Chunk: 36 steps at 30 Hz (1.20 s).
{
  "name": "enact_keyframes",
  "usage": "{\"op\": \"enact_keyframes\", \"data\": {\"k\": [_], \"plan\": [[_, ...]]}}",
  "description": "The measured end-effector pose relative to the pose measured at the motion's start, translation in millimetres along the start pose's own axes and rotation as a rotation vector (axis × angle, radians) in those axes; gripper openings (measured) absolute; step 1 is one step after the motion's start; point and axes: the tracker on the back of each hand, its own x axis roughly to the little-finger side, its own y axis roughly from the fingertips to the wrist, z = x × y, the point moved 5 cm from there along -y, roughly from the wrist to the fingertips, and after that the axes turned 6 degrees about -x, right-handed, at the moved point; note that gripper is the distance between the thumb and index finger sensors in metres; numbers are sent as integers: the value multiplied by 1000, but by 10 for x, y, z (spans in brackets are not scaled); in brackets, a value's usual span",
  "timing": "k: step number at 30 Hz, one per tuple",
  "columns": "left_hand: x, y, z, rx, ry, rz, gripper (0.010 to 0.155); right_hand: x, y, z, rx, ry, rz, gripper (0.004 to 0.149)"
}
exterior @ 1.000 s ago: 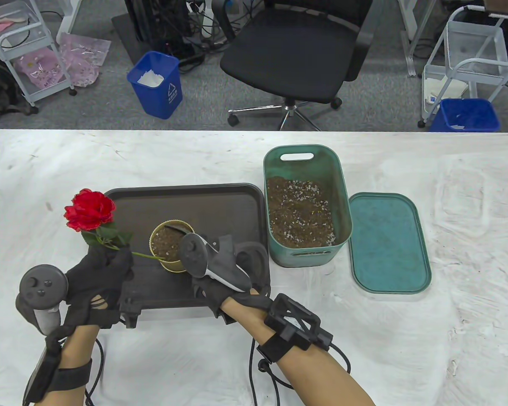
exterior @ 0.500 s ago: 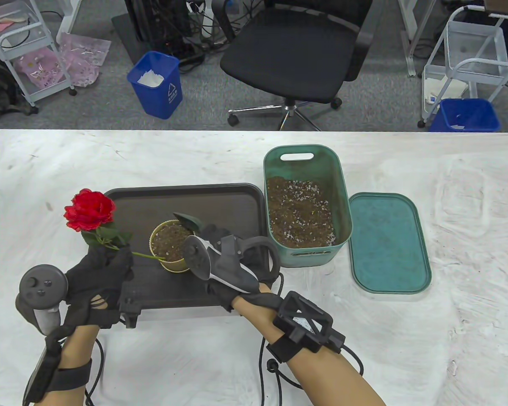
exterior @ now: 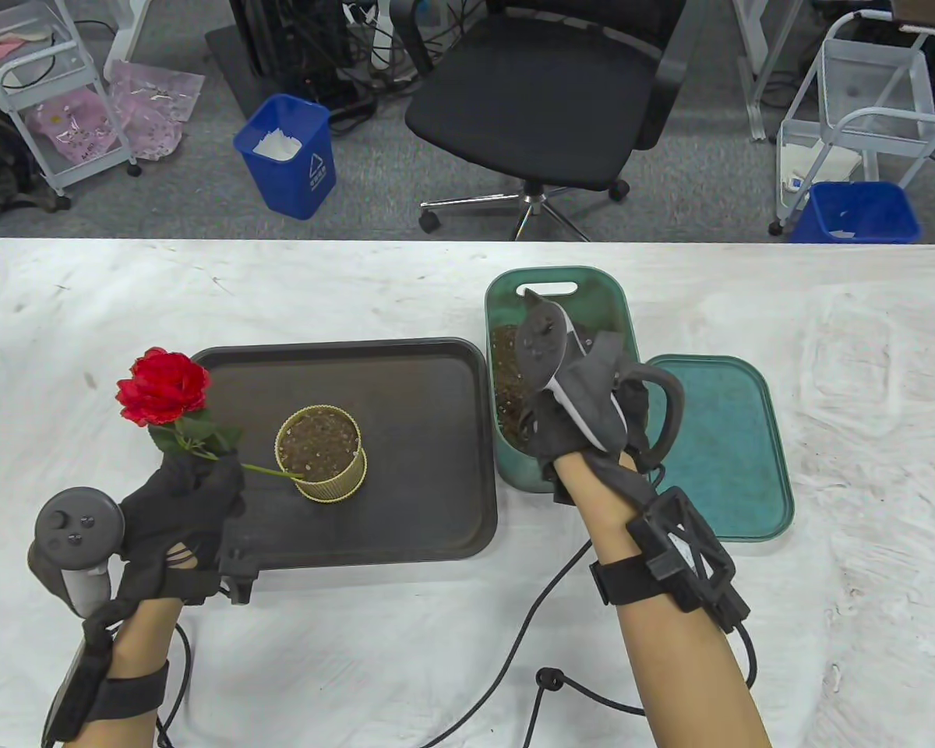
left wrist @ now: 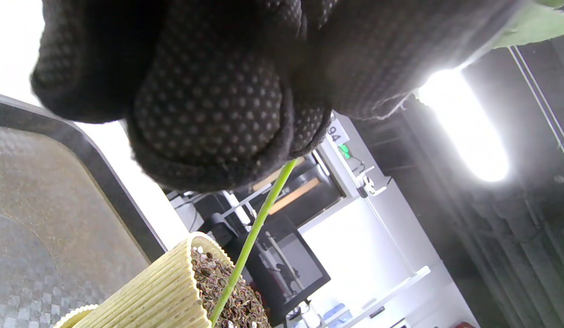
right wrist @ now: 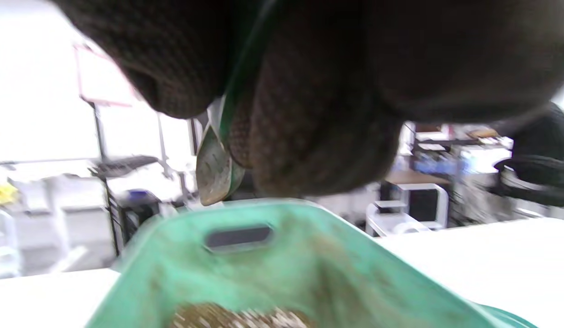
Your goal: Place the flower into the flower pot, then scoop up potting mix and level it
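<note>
1. Your left hand [exterior: 179, 506], at about 7 o'clock on the worktop [exterior: 358, 639], pinches the flower [exterior: 164, 387] by its stem, fingers curled round it; the stem's end sits in the mix of the flower pot [exterior: 321, 453].
2. The flower pot stands on the dark tray [exterior: 428, 506].
3. Your right hand [exterior: 584, 413], at about 1 o'clock, grips a small scoop [right wrist: 213, 171] over the green tub [exterior: 514, 467] of potting mix [exterior: 505, 366].
4. The tub's lid [exterior: 732, 444] lies just right of it.
</note>
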Motion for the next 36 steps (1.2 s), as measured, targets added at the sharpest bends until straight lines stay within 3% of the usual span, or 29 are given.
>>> {"op": "enact_keyframes", "data": {"k": [3,6,11,15,26,36], "plan": [[-5,3,3,-2,-4,-4,45,185,-258,311,-214,86,110,52],[-12,1,4,-1,-11,-11,45,291,-373,530,-340,158,187,52],[-10,3,0,0,-9,-11,45,360,-437,806,-494,327,248,51],[-12,1,-1,1,-10,-12,45,354,-476,908,-581,308,238,50],[-7,5,-3,-1,-7,-8,45,408,-495,1094,-799,-79,139,49],[-14,0,-8,1,-8,-11,45,449,-487,1240,-869,-421,97,51]]}}
